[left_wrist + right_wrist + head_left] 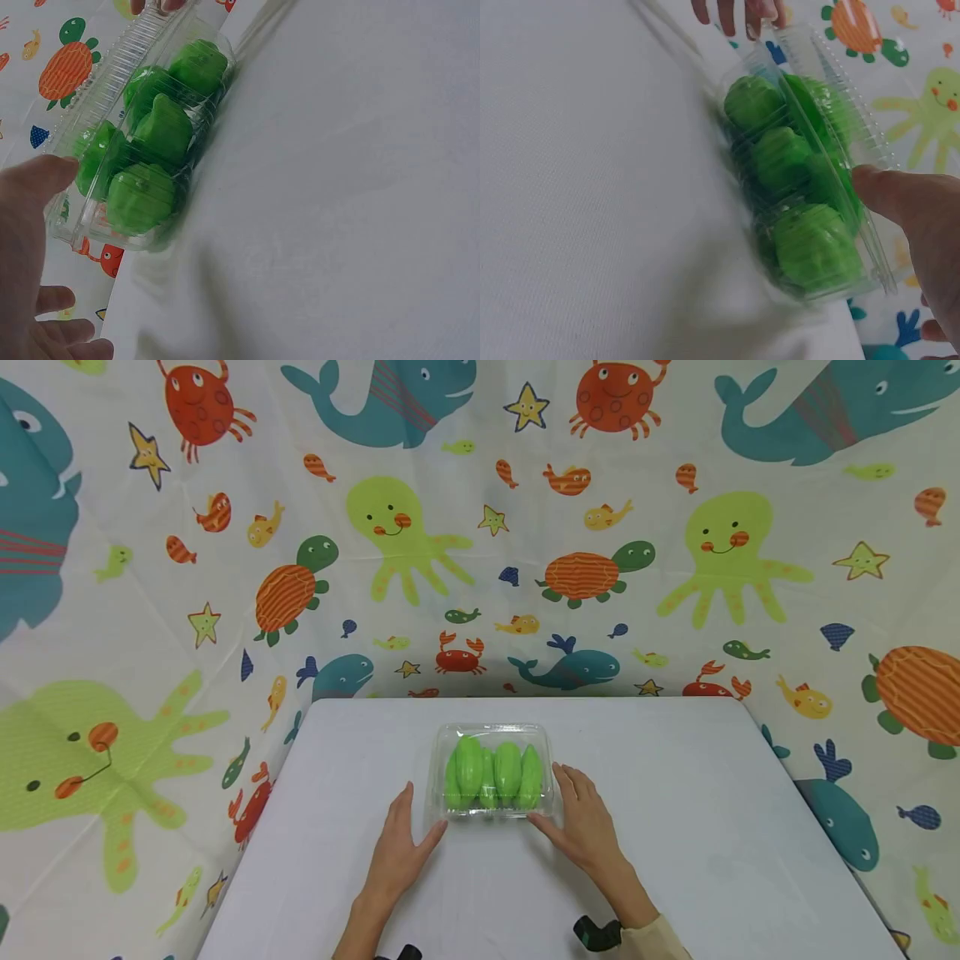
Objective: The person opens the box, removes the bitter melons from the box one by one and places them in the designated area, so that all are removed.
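Your two bare hands, left (397, 847) and right (587, 822), lie nearest, one black wrist-worn device (597, 935) at the right wrist beside a cream sleeve (658, 942). Between and just beyond them is one clear plastic box with a ribbed rim (491, 729), set on the white table (690, 827) near its far edge, a little left of midway between the side edges. You can count at least five plump, elongated bright-green pieces (507, 768) inside, side by side; overlap hides whether there are more. Your left fingers are extended, thumb spread wide beside the box's near-left corner; your right hand spans the near-right corner, fingers loosely straight. Neither hand has a closed grip on it, and you cannot tell whether either actually touches it.
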